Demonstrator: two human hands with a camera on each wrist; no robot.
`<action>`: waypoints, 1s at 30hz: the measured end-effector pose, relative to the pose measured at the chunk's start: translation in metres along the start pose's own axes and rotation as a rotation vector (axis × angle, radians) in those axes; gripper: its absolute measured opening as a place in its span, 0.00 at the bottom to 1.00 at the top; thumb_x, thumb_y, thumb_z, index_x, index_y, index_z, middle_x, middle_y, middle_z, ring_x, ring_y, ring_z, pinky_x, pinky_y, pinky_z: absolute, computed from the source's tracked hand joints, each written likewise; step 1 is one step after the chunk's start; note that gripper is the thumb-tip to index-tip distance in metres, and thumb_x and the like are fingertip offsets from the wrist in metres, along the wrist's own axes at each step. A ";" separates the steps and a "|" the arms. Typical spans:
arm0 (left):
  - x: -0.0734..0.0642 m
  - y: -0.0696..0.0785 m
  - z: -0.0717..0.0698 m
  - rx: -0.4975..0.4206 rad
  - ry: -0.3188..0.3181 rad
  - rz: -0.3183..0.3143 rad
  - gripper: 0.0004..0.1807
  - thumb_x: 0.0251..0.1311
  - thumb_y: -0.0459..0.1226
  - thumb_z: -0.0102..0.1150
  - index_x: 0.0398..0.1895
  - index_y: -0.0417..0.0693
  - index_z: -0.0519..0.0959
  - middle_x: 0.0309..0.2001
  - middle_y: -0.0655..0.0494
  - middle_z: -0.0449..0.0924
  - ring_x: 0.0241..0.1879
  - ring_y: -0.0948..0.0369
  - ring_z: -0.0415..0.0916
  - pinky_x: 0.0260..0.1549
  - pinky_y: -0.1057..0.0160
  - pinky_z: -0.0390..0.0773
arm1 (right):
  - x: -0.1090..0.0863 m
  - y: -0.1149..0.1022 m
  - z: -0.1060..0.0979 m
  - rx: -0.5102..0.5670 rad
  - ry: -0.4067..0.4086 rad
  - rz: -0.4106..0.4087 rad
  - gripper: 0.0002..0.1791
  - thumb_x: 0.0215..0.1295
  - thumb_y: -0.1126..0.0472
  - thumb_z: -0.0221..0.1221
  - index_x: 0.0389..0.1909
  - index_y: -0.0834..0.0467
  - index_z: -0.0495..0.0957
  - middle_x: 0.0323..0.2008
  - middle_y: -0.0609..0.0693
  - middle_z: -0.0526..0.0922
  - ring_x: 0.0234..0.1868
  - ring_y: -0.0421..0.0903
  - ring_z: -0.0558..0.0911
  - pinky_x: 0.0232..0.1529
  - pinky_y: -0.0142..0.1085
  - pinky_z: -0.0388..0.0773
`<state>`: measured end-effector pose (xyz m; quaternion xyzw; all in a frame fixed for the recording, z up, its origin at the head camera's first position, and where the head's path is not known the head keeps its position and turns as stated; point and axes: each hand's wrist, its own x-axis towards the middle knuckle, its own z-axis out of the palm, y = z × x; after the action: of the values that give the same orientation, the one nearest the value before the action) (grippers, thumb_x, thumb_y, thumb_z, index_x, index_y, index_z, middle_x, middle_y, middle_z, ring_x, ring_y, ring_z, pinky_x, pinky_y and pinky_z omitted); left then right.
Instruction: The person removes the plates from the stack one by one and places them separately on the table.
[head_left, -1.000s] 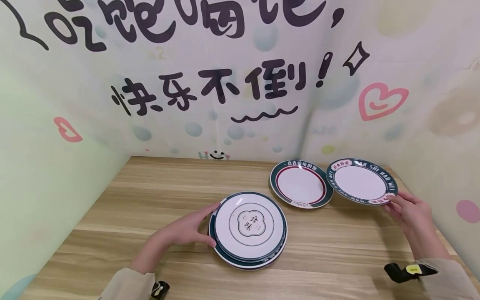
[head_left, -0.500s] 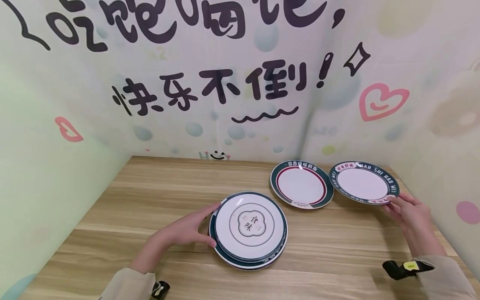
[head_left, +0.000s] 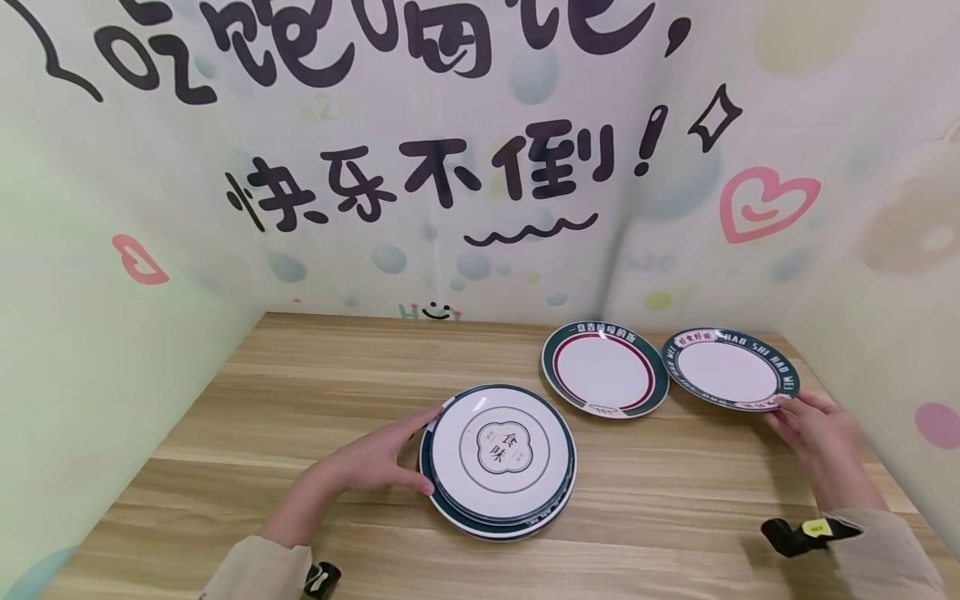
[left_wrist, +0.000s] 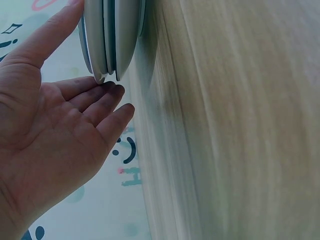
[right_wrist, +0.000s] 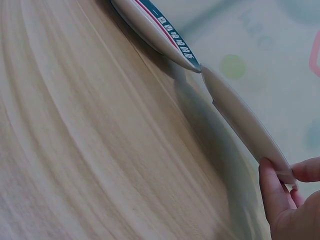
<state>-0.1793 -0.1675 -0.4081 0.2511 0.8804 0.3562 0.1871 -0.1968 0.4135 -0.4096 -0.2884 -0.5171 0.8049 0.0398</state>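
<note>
A stack of plates (head_left: 465,450) with dark green rims sits mid-table, the top plate bearing a printed flower-shaped emblem. At its left edge my left hand (head_left: 382,458) rests, thumb and fingers spread and fairly straight; the left wrist view shows the fingers (left_wrist: 107,102) beside the stacked rims (left_wrist: 111,40). My right hand (head_left: 821,425) pinches the near right rim of a green-rimmed lettered plate (head_left: 723,371). In the right wrist view this plate (right_wrist: 245,125) hangs tilted, with a shadow below, its far edge close to or touching a red-ringed plate (right_wrist: 160,30).
The red-ringed plate (head_left: 603,371) lies at the back of the wooden table (head_left: 337,358), behind and right of the stack. A printed wall cloth (head_left: 360,275) rises along the table's back edge, and a side wall (head_left: 885,350) borders its right.
My right hand has lowered the lettered plate slightly and shifted it a little right. The left hand stays at the stack.
</note>
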 end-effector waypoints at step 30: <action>0.001 0.005 -0.001 0.010 0.003 -0.011 0.60 0.49 0.52 0.75 0.79 0.42 0.51 0.78 0.39 0.53 0.77 0.40 0.51 0.74 0.38 0.55 | 0.005 0.001 0.003 0.042 0.031 0.010 0.14 0.63 0.74 0.60 0.39 0.50 0.76 0.23 0.41 0.78 0.27 0.39 0.85 0.32 0.32 0.87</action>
<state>-0.1788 -0.1642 -0.4042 0.2469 0.8838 0.3510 0.1865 -0.2024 0.4121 -0.4121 -0.3025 -0.4978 0.8112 0.0501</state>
